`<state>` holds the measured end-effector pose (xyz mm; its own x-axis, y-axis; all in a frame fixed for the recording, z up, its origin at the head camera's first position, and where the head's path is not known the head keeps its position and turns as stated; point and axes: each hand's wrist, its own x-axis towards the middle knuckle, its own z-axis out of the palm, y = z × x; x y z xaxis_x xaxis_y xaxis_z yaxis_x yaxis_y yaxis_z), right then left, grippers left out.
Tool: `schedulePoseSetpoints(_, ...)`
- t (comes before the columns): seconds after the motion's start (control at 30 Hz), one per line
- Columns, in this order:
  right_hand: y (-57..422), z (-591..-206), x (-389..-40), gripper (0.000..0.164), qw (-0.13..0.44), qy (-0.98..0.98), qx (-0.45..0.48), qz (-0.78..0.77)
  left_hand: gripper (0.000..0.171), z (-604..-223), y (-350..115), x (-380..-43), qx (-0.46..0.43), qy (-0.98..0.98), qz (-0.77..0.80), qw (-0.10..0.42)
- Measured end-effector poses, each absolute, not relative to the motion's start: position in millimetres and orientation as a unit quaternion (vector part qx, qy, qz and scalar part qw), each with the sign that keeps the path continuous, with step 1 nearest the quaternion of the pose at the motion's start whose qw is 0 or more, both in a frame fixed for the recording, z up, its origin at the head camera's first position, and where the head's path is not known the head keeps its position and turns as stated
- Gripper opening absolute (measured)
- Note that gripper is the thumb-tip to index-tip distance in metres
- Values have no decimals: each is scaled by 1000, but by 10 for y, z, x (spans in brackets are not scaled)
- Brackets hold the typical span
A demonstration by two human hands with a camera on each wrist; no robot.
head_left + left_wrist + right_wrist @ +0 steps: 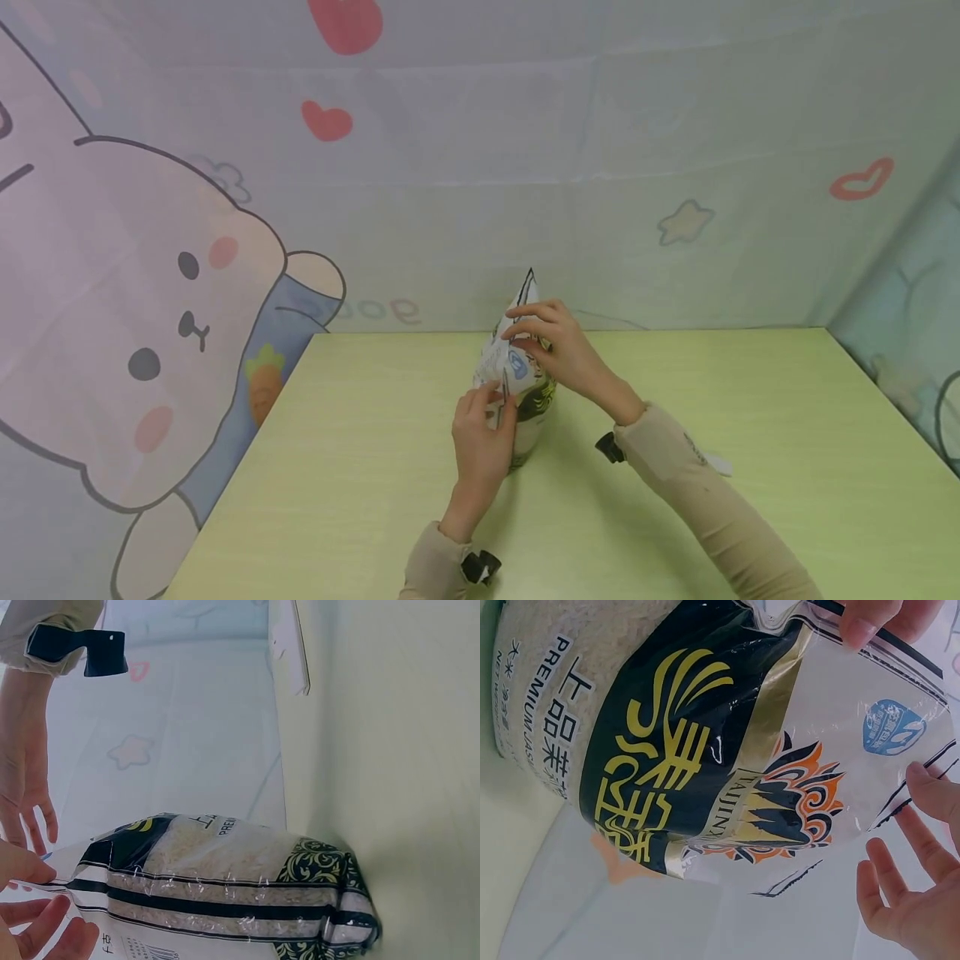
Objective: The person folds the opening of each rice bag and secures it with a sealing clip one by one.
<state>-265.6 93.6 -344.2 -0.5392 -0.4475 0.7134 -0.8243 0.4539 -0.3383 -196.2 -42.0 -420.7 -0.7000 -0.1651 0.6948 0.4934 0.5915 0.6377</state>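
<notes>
A clear bag of rice (534, 417) with dark, gold-lettered panels stands upright on the table, its white top drawn up to a point. My left hand (482, 437) pinches the near side of that top between thumb and fingers. Higher up and to the right, my right hand (558, 346) pinches the top edge, its other fingers spread. In the right wrist view the rice bag (660, 750) shows orange flame artwork and a blue badge, with the right hand's thumb and index finger (922, 840) at its rim. Grains show through the rice bag (217, 862) in the left wrist view.
The pale yellow-green table (337, 467) ends at a hanging cloth (480, 125) printed with hearts and a large cartoon rabbit. A flat white piece (718, 464) lies on the table, partly behind the right sleeve (682, 475). Each wrist carries a small black mount (480, 567).
</notes>
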Motion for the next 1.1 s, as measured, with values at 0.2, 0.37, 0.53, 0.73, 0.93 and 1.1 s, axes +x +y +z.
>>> schedulePoseSetpoints(0.2, 924, -3437, -2671, 11, 264, -814, 384, 346, 10, -4229, -416, -1960, -104, -805, -424, 401)
schedulePoseSetpoints(0.37, 908, -3438, -2676, 9, 269, -813, 382, 347, 5, -4266, -405, -1974, -103, -799, -400, 437)
schedulePoseSetpoints(0.53, 900, -3422, -2684, 9, 269, -813, 387, 344, 4, -4273, -395, -1997, -94, -796, -395, 449)
schedulePoseSetpoints(0.73, 912, -3402, -2720, 11, 268, -814, 394, 332, 5, -4235, -393, -1997, -98, -794, -388, 458)
schedulePoseSetpoints(0.93, 929, -3394, -2737, 13, 275, -814, 390, 331, 3, -4218, -394, -1980, -106, -795, -384, 457)
schedulePoseSetpoints(1.1, 940, -3434, -2763, 12, 294, -813, 380, 327, 3, -4223, -385, -1968, -107, -800, -366, 464)
